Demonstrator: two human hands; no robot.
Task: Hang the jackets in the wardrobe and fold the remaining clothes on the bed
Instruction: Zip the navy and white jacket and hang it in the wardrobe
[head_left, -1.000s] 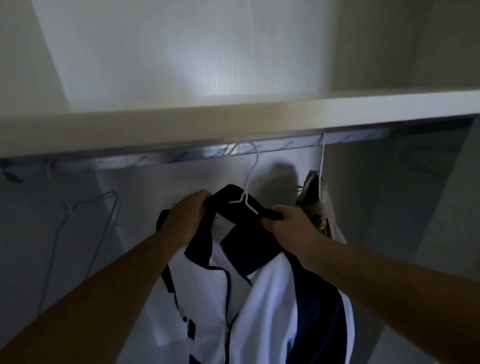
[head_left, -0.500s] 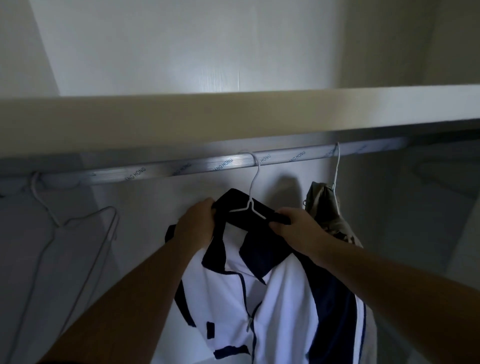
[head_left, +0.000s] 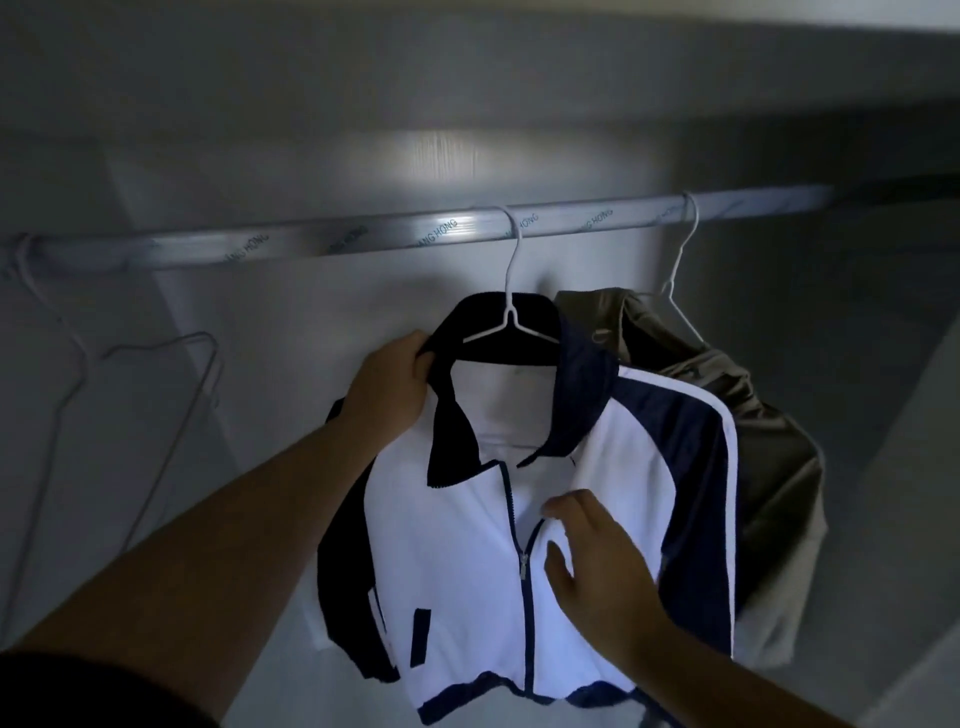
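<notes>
A white and navy zip jacket (head_left: 457, 571) hangs on a white wire hanger (head_left: 511, 291) hooked over the silver wardrobe rail (head_left: 363, 236). My left hand (head_left: 389, 384) grips the navy collar at the jacket's left shoulder. My right hand (head_left: 597, 566) lies with relaxed fingers on the white chest panel, just right of the zip. Behind and to the right, an olive jacket (head_left: 753, 447) hangs on a second white hanger (head_left: 675, 270).
An empty wire hanger (head_left: 150, 415) dangles from the rail at the far left. A white shelf runs above the rail. The wardrobe's pale back wall and right side panel (head_left: 909, 519) enclose the space.
My right hand left the collar and dropped to the jacket's chest. The jacket now hangs flat with its front facing me. The view tilted down, so the shelf moved up out of frame.
</notes>
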